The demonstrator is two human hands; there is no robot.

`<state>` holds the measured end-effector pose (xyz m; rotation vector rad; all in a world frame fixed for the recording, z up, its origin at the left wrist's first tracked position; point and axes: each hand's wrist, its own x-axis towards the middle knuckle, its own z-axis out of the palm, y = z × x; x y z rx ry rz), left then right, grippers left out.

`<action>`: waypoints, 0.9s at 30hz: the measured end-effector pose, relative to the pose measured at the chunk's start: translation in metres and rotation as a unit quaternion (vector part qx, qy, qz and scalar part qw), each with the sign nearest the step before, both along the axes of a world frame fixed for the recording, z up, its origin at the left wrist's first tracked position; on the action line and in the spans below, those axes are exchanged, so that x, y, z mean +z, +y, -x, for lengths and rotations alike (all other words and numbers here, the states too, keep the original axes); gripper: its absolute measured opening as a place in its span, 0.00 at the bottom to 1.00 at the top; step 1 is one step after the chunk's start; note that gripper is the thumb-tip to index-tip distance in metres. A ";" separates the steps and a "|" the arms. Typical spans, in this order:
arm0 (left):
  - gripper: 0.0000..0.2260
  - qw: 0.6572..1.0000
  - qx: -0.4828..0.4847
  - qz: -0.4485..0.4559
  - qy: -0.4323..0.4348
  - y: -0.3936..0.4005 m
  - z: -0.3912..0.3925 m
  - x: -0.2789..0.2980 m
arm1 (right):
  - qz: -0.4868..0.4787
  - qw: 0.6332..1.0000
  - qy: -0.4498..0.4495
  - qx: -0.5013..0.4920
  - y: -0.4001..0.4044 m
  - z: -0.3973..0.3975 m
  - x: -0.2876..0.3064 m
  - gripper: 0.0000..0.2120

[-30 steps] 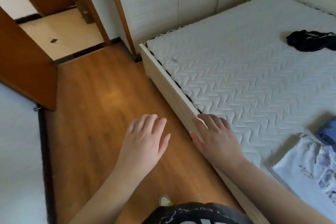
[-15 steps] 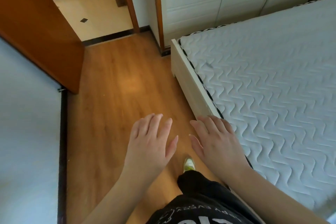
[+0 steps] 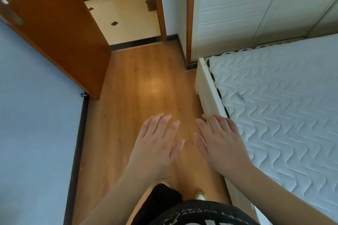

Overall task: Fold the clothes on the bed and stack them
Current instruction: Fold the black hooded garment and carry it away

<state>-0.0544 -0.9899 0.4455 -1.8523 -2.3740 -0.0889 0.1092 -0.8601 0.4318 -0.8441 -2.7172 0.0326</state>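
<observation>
My left hand [image 3: 157, 144] and my right hand [image 3: 219, 144] hover side by side, palms down, fingers straight, over the wooden floor [image 3: 142, 96]; neither holds anything. The bed with its white quilted mattress [image 3: 283, 106] lies to the right, and my right hand is beside its cream frame edge [image 3: 206, 89]. No clothes show in this view.
An open brown door [image 3: 54, 29] stands at the left, with a tiled hallway [image 3: 126, 18] beyond it. A blue-grey wall [image 3: 34, 124] runs along the left. White wardrobe doors [image 3: 247, 9] stand behind the bed. My feet and dark clothing [image 3: 182, 208] are at the bottom.
The view has swung left, away from the bed. The black garment and the white and blue clothes have left the frame. Both hands stay open and empty in front of me.
</observation>
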 end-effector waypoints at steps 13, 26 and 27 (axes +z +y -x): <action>0.23 1.000 0.000 0.003 -0.017 0.111 0.215 -0.010 | -0.011 1.000 -0.024 -0.012 0.108 0.204 -0.006 0.17; 0.24 0.996 -0.077 0.030 -0.017 0.286 0.354 -0.002 | 0.012 0.993 -0.058 -0.102 0.245 0.321 -0.007 0.18; 0.25 0.996 -0.083 0.030 -0.015 0.306 0.359 -0.002 | 0.017 0.992 -0.057 -0.109 0.260 0.326 -0.011 0.17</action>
